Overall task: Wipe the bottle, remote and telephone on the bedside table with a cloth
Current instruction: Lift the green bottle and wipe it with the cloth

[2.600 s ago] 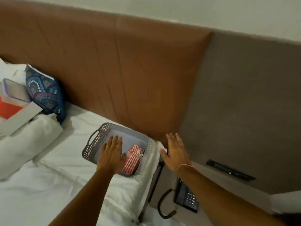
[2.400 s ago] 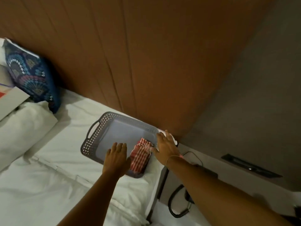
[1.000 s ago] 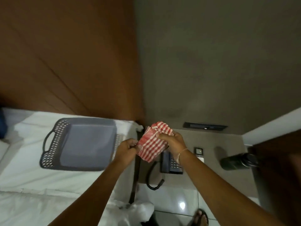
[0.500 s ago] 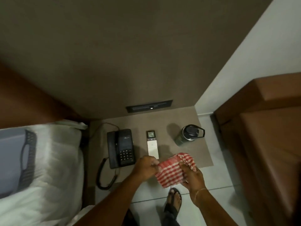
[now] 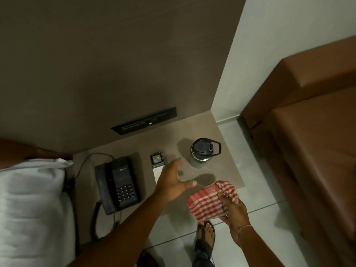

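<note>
Head view: left hand [image 5: 171,182] has let go of the checked cloth [image 5: 209,201], fingers spread over the remote [image 5: 158,168], reaching toward the bottle [image 5: 202,152]. Right hand [image 5: 234,210] grips the cloth alone. Telephone [image 5: 118,183] sits left on the surface [image 5: 227,170]; wiping likely starts now.

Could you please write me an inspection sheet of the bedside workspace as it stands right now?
Surface: bedside table, brown top, nothing spilled that I can see.
Job's things: telephone at left, remote in the middle, bottle upright at right; red checked cloth at the front edge.
Clutter: nothing seen.
Hands: right hand grips the cloth; left hand open, empty, over the remote's near end.
Cables: coiled handset cord hangs off the front; thin line cord runs behind the phone.
Surroundings: white bedding at left, brown padded bench at right, wall panel behind.
</note>
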